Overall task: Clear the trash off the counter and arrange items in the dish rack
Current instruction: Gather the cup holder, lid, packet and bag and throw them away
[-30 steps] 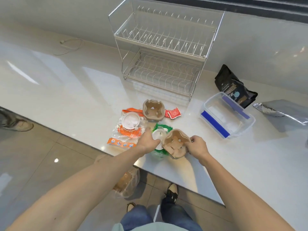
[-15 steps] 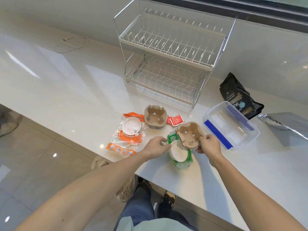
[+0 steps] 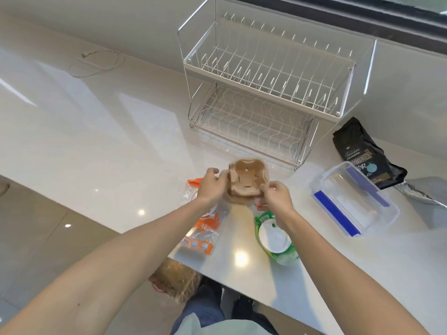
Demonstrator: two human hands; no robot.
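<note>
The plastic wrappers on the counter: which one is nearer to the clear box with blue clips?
The green wrapper, below the right hand. It lies toward the clear box; the orange wrapper lies on the far side, under the left forearm.

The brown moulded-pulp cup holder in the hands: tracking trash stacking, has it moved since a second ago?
Yes. The brown moulded-pulp cup holder went away from the green wrapper, toward the wire dish rack, apparently onto the second holder.

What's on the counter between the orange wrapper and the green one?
Nothing: in the head view, only bare shiny counter separates the orange wrapper from the green wrapper.
</note>
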